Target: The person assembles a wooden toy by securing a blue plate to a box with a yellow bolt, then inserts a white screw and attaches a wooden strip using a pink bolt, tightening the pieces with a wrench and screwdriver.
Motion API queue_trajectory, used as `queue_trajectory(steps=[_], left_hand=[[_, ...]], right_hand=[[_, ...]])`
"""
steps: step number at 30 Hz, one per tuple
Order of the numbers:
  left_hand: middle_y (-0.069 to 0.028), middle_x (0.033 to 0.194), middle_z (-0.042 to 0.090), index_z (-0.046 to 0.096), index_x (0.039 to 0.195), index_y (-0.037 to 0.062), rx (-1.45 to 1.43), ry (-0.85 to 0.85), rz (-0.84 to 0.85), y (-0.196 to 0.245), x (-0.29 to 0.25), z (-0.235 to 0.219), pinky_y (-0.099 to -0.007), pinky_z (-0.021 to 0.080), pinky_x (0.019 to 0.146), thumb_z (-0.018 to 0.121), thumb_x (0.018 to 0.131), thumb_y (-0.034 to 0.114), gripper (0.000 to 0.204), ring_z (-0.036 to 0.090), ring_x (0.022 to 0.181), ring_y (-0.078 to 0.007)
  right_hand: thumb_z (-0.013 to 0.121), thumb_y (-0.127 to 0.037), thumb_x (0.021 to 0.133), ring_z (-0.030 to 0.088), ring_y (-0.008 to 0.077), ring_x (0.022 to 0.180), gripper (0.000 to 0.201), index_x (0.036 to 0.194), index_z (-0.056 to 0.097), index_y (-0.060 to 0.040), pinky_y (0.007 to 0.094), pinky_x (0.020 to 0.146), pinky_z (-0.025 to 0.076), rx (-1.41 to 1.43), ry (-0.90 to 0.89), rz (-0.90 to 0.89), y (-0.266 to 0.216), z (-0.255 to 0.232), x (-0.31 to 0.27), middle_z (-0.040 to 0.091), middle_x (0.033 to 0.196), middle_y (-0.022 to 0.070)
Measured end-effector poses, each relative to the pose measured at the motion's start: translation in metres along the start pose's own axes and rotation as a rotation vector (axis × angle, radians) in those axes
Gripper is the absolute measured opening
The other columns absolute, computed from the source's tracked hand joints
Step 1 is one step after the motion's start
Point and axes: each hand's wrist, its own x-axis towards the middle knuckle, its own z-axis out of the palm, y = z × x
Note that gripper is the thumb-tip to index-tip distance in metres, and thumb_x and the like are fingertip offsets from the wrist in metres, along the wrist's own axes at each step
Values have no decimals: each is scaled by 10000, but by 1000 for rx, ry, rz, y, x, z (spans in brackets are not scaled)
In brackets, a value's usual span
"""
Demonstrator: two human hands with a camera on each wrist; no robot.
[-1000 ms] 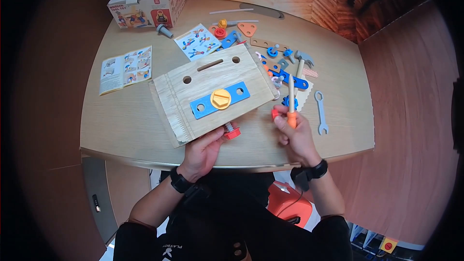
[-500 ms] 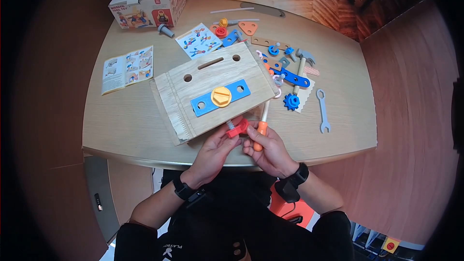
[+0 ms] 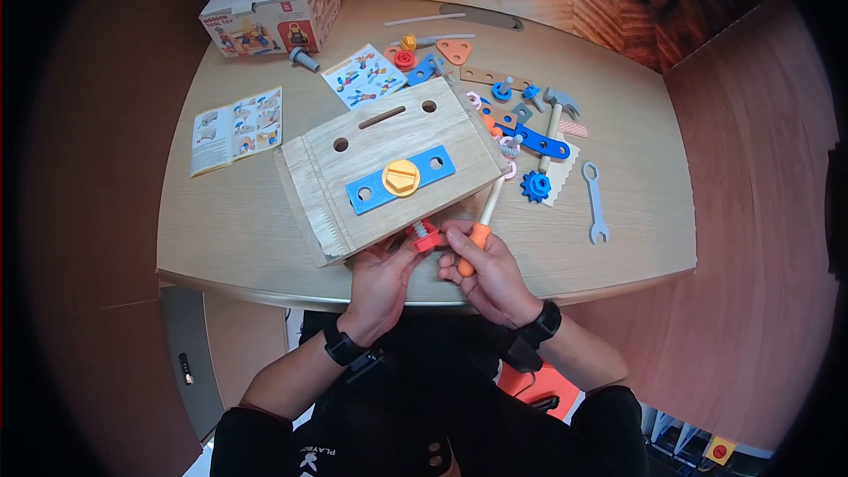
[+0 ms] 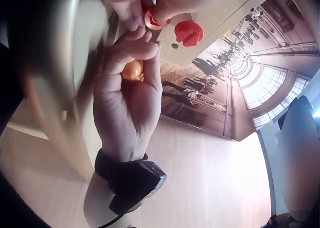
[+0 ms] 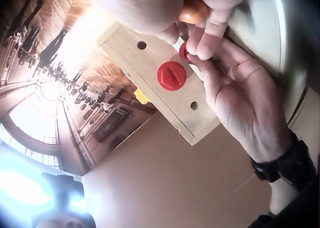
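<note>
A wooden toy toolbox [image 3: 446, 137] stands tilted on the table, with a blue strip [image 3: 378, 191] and a yellow bolt [image 3: 400, 178] on its top. From its near side sticks a grey threaded shaft [image 3: 418, 229]. My left hand [image 3: 380, 287] pinches a red nut [image 3: 426, 239] at the end of that shaft. With curled fingers my right hand [image 3: 496, 281] grips the orange handle of a toy screwdriver [image 3: 474, 252], its thumb and forefinger right at the nut. A red slotted bolt head [image 5: 171, 76] shows on the box's side in the right wrist view.
Right of the box lie a toy hammer [image 3: 552, 128], a blue gear [image 3: 535, 185], a grey wrench [image 3: 595, 203] and several loose parts. Two instruction sheets [image 3: 237, 130], a grey bolt [image 3: 304, 59] and the toy carton [image 3: 269, 7] lie farther back. The table's front edge runs close below both hands.
My right hand came in from the right with the screwdriver and a red piece, meeting my left hand at the threaded shaft. The box has barely moved.
</note>
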Motion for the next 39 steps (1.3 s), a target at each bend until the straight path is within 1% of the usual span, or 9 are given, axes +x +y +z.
queue_trajectory(steps=[4,8,14,20,22,27,32,36,39], left_hand=[[-183,1320,629,534,1370,-29,-47,102,-16,7,-2,7,-439,537,1059,533,1029,-18,342,645,1209,-302],[-201,1339,618,515,1376,-53,-83,111,-56,11,6,0,-456,521,1082,511,1031,-27,346,631,1234,-313],[-200,1353,608,519,1373,-57,-118,90,21,2,5,-3,-456,465,1136,509,1016,-24,359,598,1273,-307],[-144,1388,593,546,1372,-6,-236,-114,59,-1,7,-13,-463,336,1192,534,911,58,465,509,1337,-295],[-64,1415,584,549,1403,70,-321,-176,46,0,7,-16,-446,322,1183,585,894,31,512,490,1360,-259],[-48,1413,586,552,1408,96,-379,-246,35,5,5,-12,-463,309,1187,619,897,96,516,478,1360,-235],[-42,1422,578,549,1410,103,-328,-263,72,7,8,-11,-478,317,1187,620,914,112,501,474,1363,-227],[-47,1438,568,535,1426,104,-318,-271,64,3,8,-15,-479,341,1175,613,936,120,497,471,1373,-223],[-53,1436,568,525,1437,105,-295,-283,79,4,9,-13,-476,358,1163,610,948,129,497,478,1371,-222]], right_hand=[[618,-169,1052,658,134,872,295,1281,552,5,301,793,596,-37,-9,-44,-2,1,-6,646,1102,104],[626,-163,1047,665,134,874,315,1295,550,15,303,795,599,-68,-41,-52,1,0,-8,643,1099,116],[600,-135,1057,685,145,845,261,1275,554,2,293,768,606,-79,-40,-70,5,1,-9,672,1093,122],[656,-130,1028,688,130,841,297,1270,580,23,290,776,607,-188,-55,-169,5,7,-10,680,1035,92],[665,-131,1023,680,119,819,286,1256,593,18,276,755,598,-247,-48,-189,6,9,-9,683,1014,80],[726,-132,983,624,72,747,266,1199,630,-10,224,683,537,-407,-50,-231,0,15,-12,669,939,26],[830,-140,894,548,43,761,303,1102,633,-42,220,686,482,-663,22,-507,3,19,-7,603,847,-24],[842,-148,883,540,43,769,309,1089,636,-46,222,705,482,-675,58,-534,0,27,-5,588,833,-35],[825,-185,904,596,75,803,317,1104,629,-36,251,742,508,-681,37,-515,4,23,0,650,878,10]])
